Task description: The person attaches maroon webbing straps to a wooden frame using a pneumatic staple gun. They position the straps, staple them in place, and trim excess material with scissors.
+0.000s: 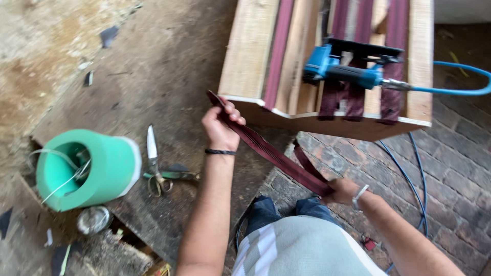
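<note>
Here both the left hand (221, 125) and right hand (341, 191) grip a maroon strap (271, 153).

1. Left hand (219, 128) gripping a maroon webbing strap (271, 153) right at the wooden frame (250, 56) corner.
2. Right hand (343, 191) pinching the strap's lower end, pulled taut.
3. Blue air stapler (342, 71) resting on the frame, hose (455, 91) attached.
4. Scissors (156, 166) lying beside a green roll (89, 168) on the floor.

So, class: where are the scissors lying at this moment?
In the head view, the scissors lie on the dark board left of the left hand, just right of the green roll, blades pointing away from the person.
</note>
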